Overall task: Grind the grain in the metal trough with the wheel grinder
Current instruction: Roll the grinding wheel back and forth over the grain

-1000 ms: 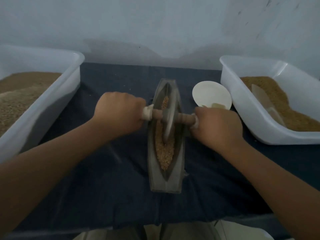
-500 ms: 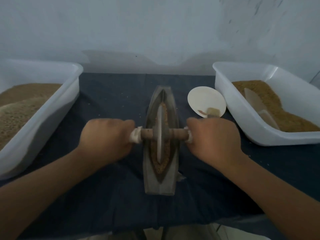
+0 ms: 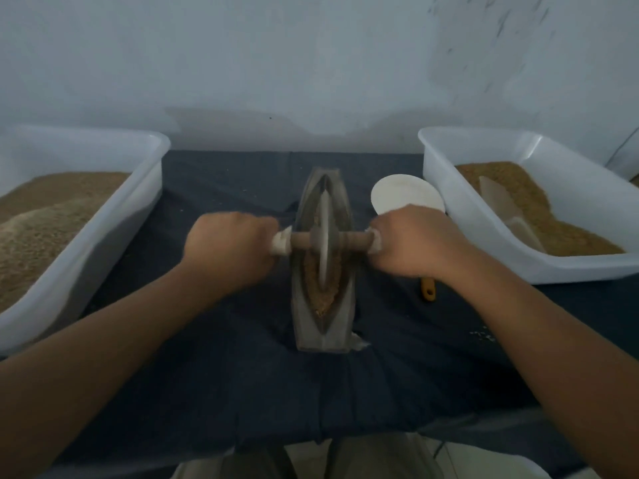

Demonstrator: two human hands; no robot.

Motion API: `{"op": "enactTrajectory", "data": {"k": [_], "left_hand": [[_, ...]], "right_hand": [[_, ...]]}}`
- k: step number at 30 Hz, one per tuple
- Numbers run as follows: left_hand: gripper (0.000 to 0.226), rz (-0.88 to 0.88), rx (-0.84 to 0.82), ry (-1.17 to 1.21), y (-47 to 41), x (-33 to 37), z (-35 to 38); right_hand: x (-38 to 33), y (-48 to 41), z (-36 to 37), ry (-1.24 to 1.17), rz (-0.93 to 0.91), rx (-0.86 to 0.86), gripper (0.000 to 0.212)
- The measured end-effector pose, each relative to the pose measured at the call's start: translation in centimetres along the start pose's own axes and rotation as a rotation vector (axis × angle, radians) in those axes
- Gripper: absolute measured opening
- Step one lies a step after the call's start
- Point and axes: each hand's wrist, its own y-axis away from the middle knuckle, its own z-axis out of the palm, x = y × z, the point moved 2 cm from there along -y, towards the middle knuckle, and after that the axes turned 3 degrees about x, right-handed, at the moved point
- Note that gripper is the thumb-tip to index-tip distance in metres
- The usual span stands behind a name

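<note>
Left tub [image 3: 121, 236] and right tub [image 3: 484, 236] sit at the frame's edges, within reach. Dead centre, the metal trough [image 3: 311, 335] runs lengthwise; left hand [image 3: 228, 245] and right hand [image 3: 411, 242] each clench an axle end, steadying the wheel grinder [image 3: 324, 236] upright in its grain [image 3: 318, 288].

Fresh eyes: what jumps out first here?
Dead centre: left hand and right hand grip the wheel grinder, its disc standing in the boat-shaped metal trough of grain. The white left tub and right tub hold grain too; a white dish sits beyond the right hand.
</note>
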Motion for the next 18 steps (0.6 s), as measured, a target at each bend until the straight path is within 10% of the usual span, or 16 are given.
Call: {"op": "enactTrajectory", "data": {"k": [5,12,18], "left_hand": [[0.041,0.063,0.085,0.09,2.7,0.3,-0.9],[0.027,-0.154,-0.115,-0.029,-6.7,0.0,1.9],[0.036,-0.017,-0.054,-0.07,-1.7,0.6,-0.1]], "right_hand": [[0.7,2.6,0.0,-0.001,-0.03,-0.075,0.038],[2.4,-6.5,0.8,0.186,0.112,0.246,0.025],[2.2,-2.3,0.6,-0.013,0.053,-0.176,0.022]]}}
